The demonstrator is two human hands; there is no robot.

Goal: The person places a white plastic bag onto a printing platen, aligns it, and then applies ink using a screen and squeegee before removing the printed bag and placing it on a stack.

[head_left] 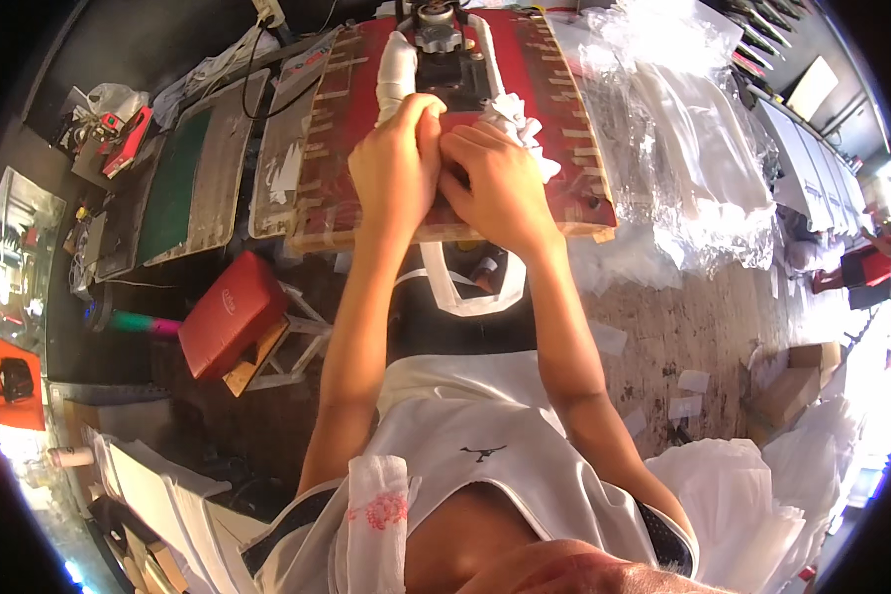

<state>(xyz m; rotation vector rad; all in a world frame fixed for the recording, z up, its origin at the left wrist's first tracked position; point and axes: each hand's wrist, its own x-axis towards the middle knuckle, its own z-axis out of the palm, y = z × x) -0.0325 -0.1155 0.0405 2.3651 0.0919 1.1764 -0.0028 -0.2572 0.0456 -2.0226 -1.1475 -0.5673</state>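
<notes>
My left hand [396, 163] is closed, fingers curled, just below the end of a white-wrapped handle [396, 74]. Beside it my right hand [500, 178] is also closed, its knuckles bent inward. Whatever the fingers of either hand hold is hidden. Both hands are over a red panel [351, 89] edged with strips of tape. Crumpled white material [513, 119] sits against the far side of my right hand, at the foot of a second white-wrapped bar [490, 59]. A white strap loop [475, 302] hangs below the panel's near edge.
A dark metal mechanism with a knob [439, 38] stands at the panel's far end. Clear plastic-wrapped white goods [698, 139] are heaped at right. Boards [183, 183] lie at left. A red box [233, 312] rests on a stool. Cardboard boxes [787, 391] stand lower right.
</notes>
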